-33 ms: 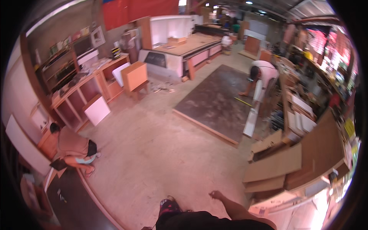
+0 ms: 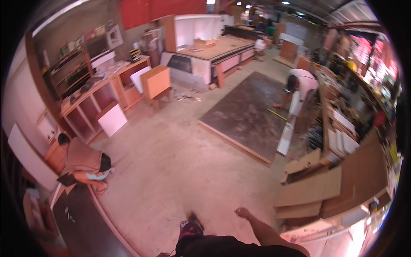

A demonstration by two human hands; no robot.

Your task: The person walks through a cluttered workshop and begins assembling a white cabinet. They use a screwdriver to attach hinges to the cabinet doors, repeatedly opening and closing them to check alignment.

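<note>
My right hand [image 2: 242, 212] hangs at the end of my bare forearm, over the concrete floor [image 2: 171, 171]. Its fingers look loosely bent and a little apart, and I see nothing held in them. Of my left hand [image 2: 163, 255] only a sliver shows at the lower edge, beside my dark clothing; its fingers are hidden. One of my feet [image 2: 194, 219] shows on the floor below me. Neither hand touches any of the boards or cabinets around.
A dark panel [image 2: 239, 115] lies ahead; a co-worker [image 2: 304, 81] bends over it beside a yellow strip [image 2: 278, 115]. Another person [image 2: 87, 158] crouches left by a dark board [image 2: 85, 218]. Brown sheets [image 2: 308, 186] lean at right. An orange-brown box [image 2: 155, 82] stands near wooden cabinets [image 2: 100, 92].
The whole view has shifted slightly, so the room's things sit farther right. My foot shows farther forward. My right hand stays low at my side.
</note>
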